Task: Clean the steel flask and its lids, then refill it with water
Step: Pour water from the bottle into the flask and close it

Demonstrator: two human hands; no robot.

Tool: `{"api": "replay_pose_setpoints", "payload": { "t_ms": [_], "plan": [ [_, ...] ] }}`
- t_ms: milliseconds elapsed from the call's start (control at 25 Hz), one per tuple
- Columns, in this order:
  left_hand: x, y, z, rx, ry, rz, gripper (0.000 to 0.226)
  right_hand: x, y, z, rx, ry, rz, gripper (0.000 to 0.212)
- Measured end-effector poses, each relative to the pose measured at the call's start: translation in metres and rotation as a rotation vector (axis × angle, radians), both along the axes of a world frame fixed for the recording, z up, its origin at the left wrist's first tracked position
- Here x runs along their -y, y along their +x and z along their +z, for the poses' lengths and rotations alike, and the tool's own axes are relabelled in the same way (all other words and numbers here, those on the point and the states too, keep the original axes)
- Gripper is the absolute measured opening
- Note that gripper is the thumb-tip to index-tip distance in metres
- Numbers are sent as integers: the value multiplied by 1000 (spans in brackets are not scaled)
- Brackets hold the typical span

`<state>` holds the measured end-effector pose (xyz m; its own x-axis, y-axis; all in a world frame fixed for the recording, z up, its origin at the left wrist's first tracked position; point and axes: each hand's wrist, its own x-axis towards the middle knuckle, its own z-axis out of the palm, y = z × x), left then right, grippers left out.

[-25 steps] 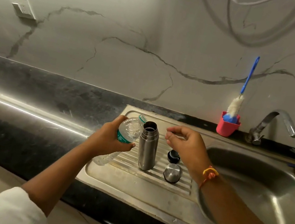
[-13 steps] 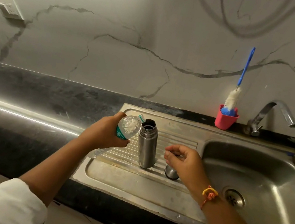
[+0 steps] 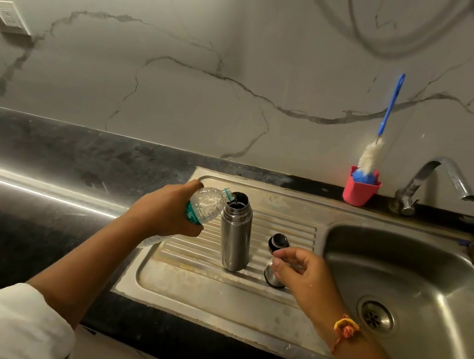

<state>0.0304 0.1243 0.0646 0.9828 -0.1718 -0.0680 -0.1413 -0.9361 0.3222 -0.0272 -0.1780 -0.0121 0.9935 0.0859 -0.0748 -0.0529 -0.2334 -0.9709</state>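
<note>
Now, left hand is gripping a crinkled plastic bottle, tipping it into the cylindrical steel flask between my hands; right hand is curling loosely over the domed lid, contact unclear.

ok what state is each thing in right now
steel flask: upright on the drainboard, uncapped
plastic water bottle: tilted, uncapped mouth at the flask's opening
left hand: grips the bottle
right hand: fingers curled over the steel lid, contact unclear
steel lid: off, on the drainboard
black inner lid: off, beside flask
tap: no water running
bottle brush: standing in pink holder
</note>
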Motion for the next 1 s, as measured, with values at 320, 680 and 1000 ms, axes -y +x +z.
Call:
{"api": "replay_pose_setpoints", "payload": {
  "t_ms": [320,680,1000],
  "plan": [
    [2,0,9,11,69,-17,86,7,-5,-11,-55,93,1,13],
    [2,0,17,33,144,-16,88,9,-14,-11,-68,164,-17,14],
    [3,0,24,27,185,-24,88,10,-19,-9,-64,179,-11,14]
  ]
}}
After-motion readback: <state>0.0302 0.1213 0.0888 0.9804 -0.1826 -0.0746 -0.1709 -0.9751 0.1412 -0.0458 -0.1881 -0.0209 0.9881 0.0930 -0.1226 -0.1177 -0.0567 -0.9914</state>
